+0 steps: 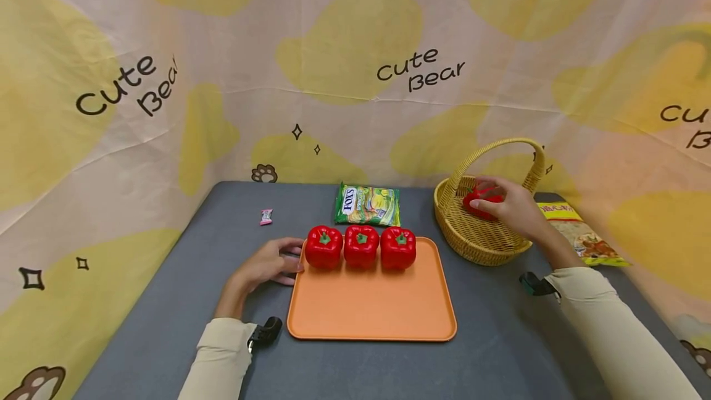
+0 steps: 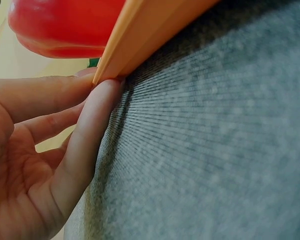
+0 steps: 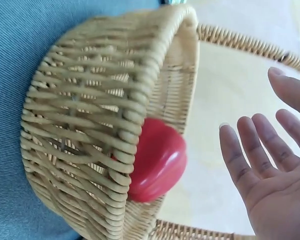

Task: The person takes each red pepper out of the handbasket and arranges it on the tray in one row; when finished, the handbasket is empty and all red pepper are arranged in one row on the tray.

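My left hand [image 1: 272,262] pinches the left rim of an orange tray [image 1: 372,307] between thumb and fingers; the left wrist view shows the grip on the tray edge [image 2: 135,40] close up. Along the tray's far side stand three red bell peppers: a left one [image 1: 324,252], a middle one [image 1: 361,253] and a right one [image 1: 397,255]. Another red bell pepper [image 3: 160,160] lies inside a wicker basket [image 3: 85,110], partly hidden by its wall. Over that basket is my right hand [image 1: 519,212], its fingers extended and apart from the pepper in the right wrist view.
Behind the tray lies a green FOX'S candy bag [image 1: 368,205]. A small pink wrapped candy [image 1: 266,217] is at the back left. Right of the basket lies a yellow food packet [image 1: 583,236]. The basket's arched handle [image 1: 500,142] rises beside my right hand.
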